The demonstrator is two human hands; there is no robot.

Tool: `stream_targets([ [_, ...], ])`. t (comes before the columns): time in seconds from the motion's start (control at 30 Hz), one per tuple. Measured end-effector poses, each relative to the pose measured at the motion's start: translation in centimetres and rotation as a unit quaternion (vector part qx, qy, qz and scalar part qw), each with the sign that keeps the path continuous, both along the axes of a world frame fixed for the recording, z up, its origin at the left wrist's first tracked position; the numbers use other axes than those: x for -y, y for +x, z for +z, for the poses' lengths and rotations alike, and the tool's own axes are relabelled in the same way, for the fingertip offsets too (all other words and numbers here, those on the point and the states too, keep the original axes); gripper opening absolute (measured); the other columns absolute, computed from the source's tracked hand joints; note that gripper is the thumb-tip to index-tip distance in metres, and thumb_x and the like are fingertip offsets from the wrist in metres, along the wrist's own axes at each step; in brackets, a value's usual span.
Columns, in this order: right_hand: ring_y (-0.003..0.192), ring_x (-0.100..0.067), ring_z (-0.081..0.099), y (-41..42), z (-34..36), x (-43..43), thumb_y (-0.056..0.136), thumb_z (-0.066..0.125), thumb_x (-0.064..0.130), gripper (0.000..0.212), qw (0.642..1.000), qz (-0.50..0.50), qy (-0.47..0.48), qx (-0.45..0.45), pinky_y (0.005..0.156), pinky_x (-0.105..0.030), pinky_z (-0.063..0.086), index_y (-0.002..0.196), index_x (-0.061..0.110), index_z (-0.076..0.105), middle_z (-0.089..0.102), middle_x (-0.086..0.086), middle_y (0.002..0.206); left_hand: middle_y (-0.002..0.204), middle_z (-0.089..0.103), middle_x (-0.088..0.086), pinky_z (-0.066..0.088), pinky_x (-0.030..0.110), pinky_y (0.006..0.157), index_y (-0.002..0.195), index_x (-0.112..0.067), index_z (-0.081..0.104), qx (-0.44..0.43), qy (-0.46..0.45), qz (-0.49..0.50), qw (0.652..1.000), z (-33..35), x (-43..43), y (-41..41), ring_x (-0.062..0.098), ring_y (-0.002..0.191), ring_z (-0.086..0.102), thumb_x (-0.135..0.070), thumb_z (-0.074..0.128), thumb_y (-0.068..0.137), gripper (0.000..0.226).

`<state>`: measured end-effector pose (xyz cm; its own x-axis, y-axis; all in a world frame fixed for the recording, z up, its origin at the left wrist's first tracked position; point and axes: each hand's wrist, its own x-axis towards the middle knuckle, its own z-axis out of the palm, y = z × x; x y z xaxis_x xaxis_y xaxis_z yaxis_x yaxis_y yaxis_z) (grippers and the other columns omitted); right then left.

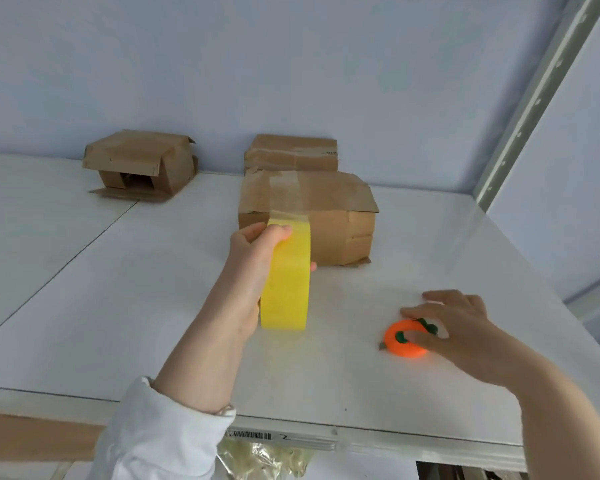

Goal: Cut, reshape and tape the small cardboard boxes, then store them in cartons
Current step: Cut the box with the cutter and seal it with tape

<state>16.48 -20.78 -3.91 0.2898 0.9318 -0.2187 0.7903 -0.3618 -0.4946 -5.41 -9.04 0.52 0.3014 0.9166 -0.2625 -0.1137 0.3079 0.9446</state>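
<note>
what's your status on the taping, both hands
Left hand grips yellow tape roll, strip run onto nearest brown cardboard box. Right hand on round orange plastic cutter, grip unclear. Nothing blocking.
</note>
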Motion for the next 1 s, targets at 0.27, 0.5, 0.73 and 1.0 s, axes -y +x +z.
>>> stream_targets([
  [0.27, 0.082, -0.018, 0.062, -1.0, 0.9, -0.5, 0.081, 0.07, 0.015, 0.017, 0.965, -0.008, 0.18, -0.192, 0.063, -0.013, 0.045, 0.088, 0.021, 0.056, 0.066, 0.001, 0.092, 0.076, 0.073, 0.005, 0.051, 0.032, 0.069, 0.093, -0.015, 0.061, -0.003, 0.028, -0.002, 1.0, 0.7, 1.6, 0.7, 0.019, 0.055, 0.067, -0.032, 0.05, 0.094, 0.021],
  [0.5, 0.078, -0.018, 0.051, -5.0, 5.9, -10.5, 0.092, 0.057, 0.025, 0.02, 0.923, 0.071, 0.363, -0.105, 0.063, -0.022, 0.038, 0.097, 0.022, 0.038, 0.054, 0.004, 0.09, 0.072, 0.073, 0.008, 0.051, 0.033, 0.068, 0.096, -0.017, 0.054, 0.005, 0.043, 0.012, 0.999, 1.0, 2.2, 0.7, 0.024, 0.053, 0.065, -0.024, 0.046, 0.095, 0.01],
  [0.73, 0.088, -0.031, 0.057, -6.3, 1.2, -12.6, 0.091, 0.056, 0.032, 0.024, 0.955, 0.022, 0.294, -0.028, 0.075, -0.043, 0.045, 0.103, 0.015, 0.042, 0.057, -0.004, 0.092, 0.062, 0.069, 0.009, 0.055, 0.031, 0.061, 0.096, -0.005, 0.058, 0.026, 0.019, -0.04, 0.999, 1.1, 2.7, -0.1, 0.021, 0.051, 0.065, -0.024, 0.043, 0.097, 0.024],
  [1.0, 0.075, -0.007, 0.052, -6.6, 4.2, -12.8, 0.091, 0.058, 0.031, 0.01, 0.919, 0.018, 0.391, -0.045, 0.063, -0.02, 0.036, 0.096, 0.026, 0.051, 0.057, 0.004, 0.091, 0.083, 0.073, 0.013, 0.056, 0.031, 0.062, 0.113, -0.009, 0.053, 0.012, -0.039, -0.135, 0.99, 1.1, 2.4, -0.6, 0.027, 0.06, 0.068, -0.026, 0.042, 0.097, 0.025],
])
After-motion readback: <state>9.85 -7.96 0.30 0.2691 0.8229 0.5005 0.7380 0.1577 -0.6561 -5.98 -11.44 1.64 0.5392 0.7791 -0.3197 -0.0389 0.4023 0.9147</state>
